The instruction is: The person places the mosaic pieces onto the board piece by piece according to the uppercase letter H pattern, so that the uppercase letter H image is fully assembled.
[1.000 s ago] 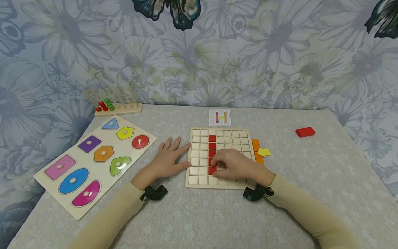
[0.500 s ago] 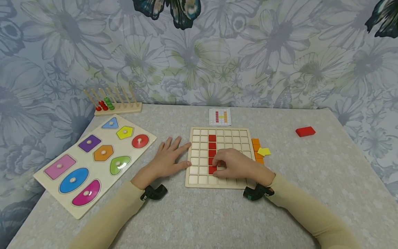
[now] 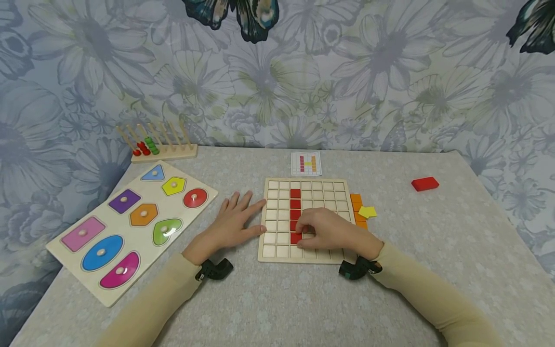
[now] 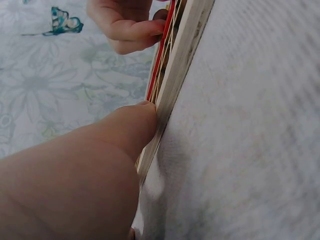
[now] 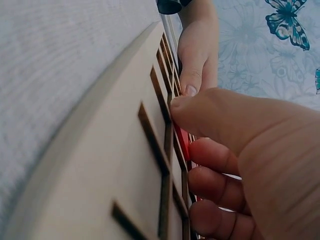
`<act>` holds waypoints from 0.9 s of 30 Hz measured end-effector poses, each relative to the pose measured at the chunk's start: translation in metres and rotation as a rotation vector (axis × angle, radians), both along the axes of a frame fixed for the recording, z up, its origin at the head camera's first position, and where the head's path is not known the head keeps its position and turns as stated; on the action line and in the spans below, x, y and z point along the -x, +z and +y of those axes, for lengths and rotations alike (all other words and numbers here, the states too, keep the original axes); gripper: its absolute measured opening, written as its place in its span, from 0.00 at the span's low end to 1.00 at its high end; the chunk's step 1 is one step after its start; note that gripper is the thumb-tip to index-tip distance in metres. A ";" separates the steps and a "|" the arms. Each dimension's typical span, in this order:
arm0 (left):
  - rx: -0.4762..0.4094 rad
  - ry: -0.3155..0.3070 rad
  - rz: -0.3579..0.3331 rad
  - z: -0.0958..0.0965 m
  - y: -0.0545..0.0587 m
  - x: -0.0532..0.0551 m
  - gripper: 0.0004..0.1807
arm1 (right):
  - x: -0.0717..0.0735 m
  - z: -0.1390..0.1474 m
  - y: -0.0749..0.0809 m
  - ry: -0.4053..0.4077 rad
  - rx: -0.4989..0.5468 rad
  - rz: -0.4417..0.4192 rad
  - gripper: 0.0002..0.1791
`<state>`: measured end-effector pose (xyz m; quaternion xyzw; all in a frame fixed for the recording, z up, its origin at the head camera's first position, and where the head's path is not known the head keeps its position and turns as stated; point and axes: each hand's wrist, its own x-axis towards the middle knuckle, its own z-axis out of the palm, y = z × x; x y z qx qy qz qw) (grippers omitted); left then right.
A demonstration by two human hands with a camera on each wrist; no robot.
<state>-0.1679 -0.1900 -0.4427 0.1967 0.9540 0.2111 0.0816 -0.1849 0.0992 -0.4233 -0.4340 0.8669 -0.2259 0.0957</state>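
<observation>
**Column of red tiles found on grid board, right hand at its lower end**

With the wooden grid board taken as the clock centre and twelve o'clock set towards the wall, the following was recorded. Five red square tiles were counted in one column, the third from the nine o'clock edge. The lowest red tile lay at the six o'clock end of that column.

The right hand was extended over the board from four o'clock; the lowest red tile was held between its thumb and curled fingers. The left hand was found with fingers spread, the nine o'clock edge of the board being touched by its thumb and forefinger. A wrist camera was worn at each wrist.

Just beside the board at three o'clock, orange tiles were noted, overlapped by a yellow tile. A printed pattern card was sited at twelve o'clock. A red block was observed well apart, between two and three o'clock. A knobbed shape puzzle was located at nine o'clock, and a bead-and-peg stand at ten.
</observation>
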 end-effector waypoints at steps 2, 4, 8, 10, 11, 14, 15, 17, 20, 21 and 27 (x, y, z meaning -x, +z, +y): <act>0.001 0.000 0.001 0.000 0.000 0.000 0.40 | 0.000 0.000 0.000 0.001 -0.003 0.000 0.09; 0.002 0.000 0.001 0.000 -0.001 0.000 0.40 | 0.000 0.000 0.000 0.002 -0.005 0.002 0.08; 0.005 -0.001 0.007 0.000 -0.001 0.000 0.40 | 0.000 0.000 0.000 0.002 -0.008 -0.002 0.08; 0.006 -0.002 0.010 0.000 -0.001 0.000 0.39 | 0.000 0.000 0.000 0.001 -0.012 -0.005 0.08; 0.006 -0.003 0.012 0.000 -0.001 0.000 0.39 | 0.000 0.000 0.000 0.000 -0.013 -0.005 0.08; 0.005 -0.004 0.011 0.000 0.000 0.000 0.40 | 0.001 0.000 0.001 0.001 -0.014 -0.003 0.08; 0.003 -0.004 0.011 0.000 0.000 0.001 0.40 | 0.001 0.000 0.001 0.002 -0.010 -0.004 0.09; 0.002 -0.008 0.014 0.000 -0.001 0.001 0.40 | 0.001 0.001 0.002 0.005 0.002 -0.006 0.09; 0.005 -0.009 0.005 0.000 -0.001 0.002 0.40 | 0.001 0.006 0.006 -0.006 0.031 -0.020 0.08; 0.006 -0.009 0.001 0.000 -0.001 0.002 0.40 | 0.001 0.009 0.007 -0.014 0.042 -0.024 0.08; 0.016 0.002 -0.004 0.000 -0.002 0.001 0.41 | 0.007 0.040 0.015 -0.115 0.056 -0.023 0.07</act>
